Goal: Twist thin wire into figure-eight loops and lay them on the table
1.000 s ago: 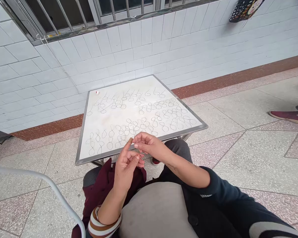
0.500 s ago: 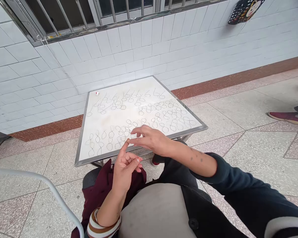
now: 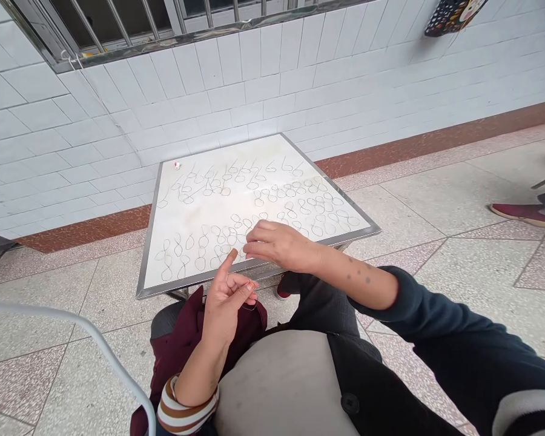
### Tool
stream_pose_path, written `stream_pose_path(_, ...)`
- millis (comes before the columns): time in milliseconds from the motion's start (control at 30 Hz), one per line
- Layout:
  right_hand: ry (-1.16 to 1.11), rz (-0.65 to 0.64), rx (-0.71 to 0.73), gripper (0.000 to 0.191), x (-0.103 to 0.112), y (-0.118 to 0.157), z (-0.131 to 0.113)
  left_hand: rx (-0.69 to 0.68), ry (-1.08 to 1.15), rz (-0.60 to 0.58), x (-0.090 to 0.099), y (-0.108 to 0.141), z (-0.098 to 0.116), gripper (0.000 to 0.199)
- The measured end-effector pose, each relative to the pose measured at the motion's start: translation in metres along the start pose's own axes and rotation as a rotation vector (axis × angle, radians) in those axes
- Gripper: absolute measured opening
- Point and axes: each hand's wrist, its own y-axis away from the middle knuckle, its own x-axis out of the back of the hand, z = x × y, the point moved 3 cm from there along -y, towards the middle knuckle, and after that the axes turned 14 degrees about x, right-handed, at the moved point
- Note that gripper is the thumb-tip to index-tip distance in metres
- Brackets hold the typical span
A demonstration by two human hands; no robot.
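A white square table (image 3: 218, 212) with a metal edge carries many thin wire loops (image 3: 315, 212), most twisted into figure eights, others with one loop and a straight tail. My left hand (image 3: 224, 300) is over my lap in front of the table; its thumb is pressed to the curled fingers on a thin wire, and its index finger points up. Over the table's front edge is my right hand (image 3: 277, 245), with its fingers bent together toward the left index fingertip. Whether anything is between the right fingertips is too small to tell.
A small red and white object (image 3: 177, 165) lies at the table's back left corner. A white curved tube (image 3: 104, 357) rises at the lower left. Behind the table is a tiled wall (image 3: 236, 97). Another person's red shoe (image 3: 522, 213) is on the floor at the right.
My right hand has drawn its fingers together and parted from my left index fingertip. A thin curved wire now shows below my left fingers.
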Motion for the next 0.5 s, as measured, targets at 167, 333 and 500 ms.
stream_pose_path(167,-0.015,0.017,-0.078,0.028,-0.005,0.001,-0.002,-0.025,0.003,0.02,0.003,-0.001,0.0,0.07)
stream_pose_path(333,-0.196,0.142,-0.353,0.019,-0.019,0.005,-0.011,-0.076,0.006,0.073,0.006,-0.002,0.001,0.063)
stream_pose_path(500,-0.861,0.384,-0.81,0.015,-0.04,0.014,-0.018,-0.104,0.016,0.105,0.009,-0.004,0.0,0.059)
